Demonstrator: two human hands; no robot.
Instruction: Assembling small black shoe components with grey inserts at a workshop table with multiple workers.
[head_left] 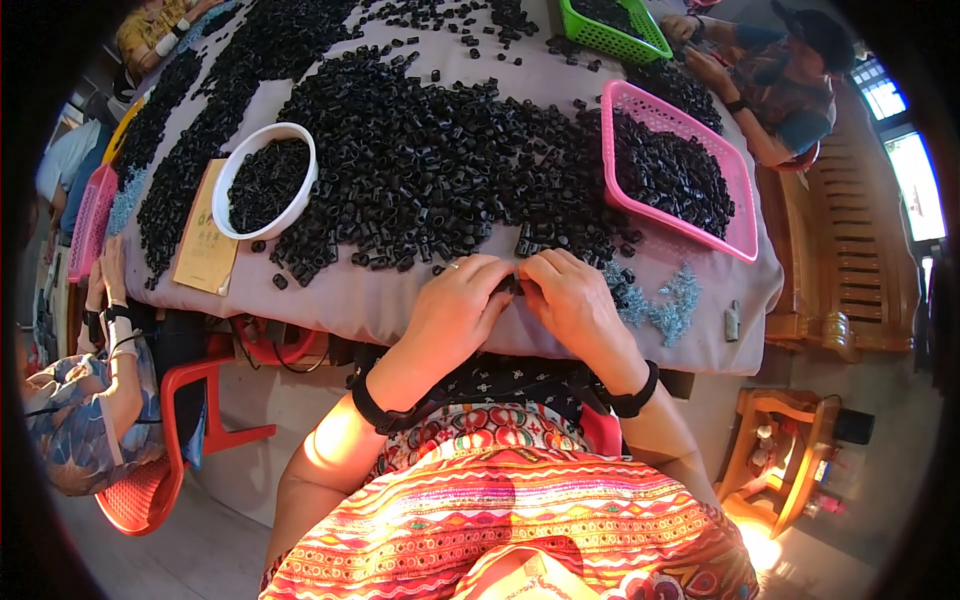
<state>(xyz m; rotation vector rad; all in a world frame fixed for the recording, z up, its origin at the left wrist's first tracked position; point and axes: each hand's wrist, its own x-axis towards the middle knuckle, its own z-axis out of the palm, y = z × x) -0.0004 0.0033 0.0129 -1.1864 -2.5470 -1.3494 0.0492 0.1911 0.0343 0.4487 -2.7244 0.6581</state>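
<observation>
My left hand (458,302) and my right hand (568,300) meet at the table's near edge, fingertips pinched together. Between them is a small black part (508,285), mostly covered by the fingers; its shape looks like the short black tube-like pieces around it. Just beyond my hands spreads a big heap of these black pieces (430,160). Beside my right hand lie small light-blue pieces (672,305) in a loose cluster. To the left stands a round white bowl (307,190) full of thin black parts.
A pink basket (745,215) of black pieces stands at the right, a green basket (655,40) farther back. Under the bowl lies a tan booklet (205,255). Other people sit at the left, far left and far right. A red chair (175,400) and a wooden stool (785,450) flank me.
</observation>
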